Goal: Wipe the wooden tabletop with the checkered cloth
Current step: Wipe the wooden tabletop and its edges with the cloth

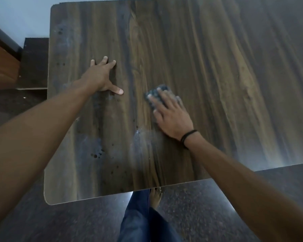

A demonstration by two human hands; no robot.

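The cloth (158, 91) lies near the middle of the table (208, 67), a dark checkered wad mostly hidden under the right hand (171, 116). That hand lies flat on it, fingers (156, 101) stretched out and pressing down rather than curled round it, most likely so the whole palm's weight goes into the wipe. The hand and cloth are blurred, so the check pattern is hard to make out. The left hand (100, 77) rests bare on the wood, well apart from the cloth, its fingers (105, 59) spread and released, grasping nothing. It seems planted there to brace the body while leaning over the table, and perhaps to steady the top. Dark spots (96, 155) dot the near left part of the table, with more near the far left edge, and a pale smear (140, 137) shows just behind the right wrist, so much of the left side looks unwiped and the job seems partly done. A black wristband (188, 138) circles the right wrist. Below the table's near edge is a dark speckled floor (208, 206). No brand, label or writing can be read anywhere
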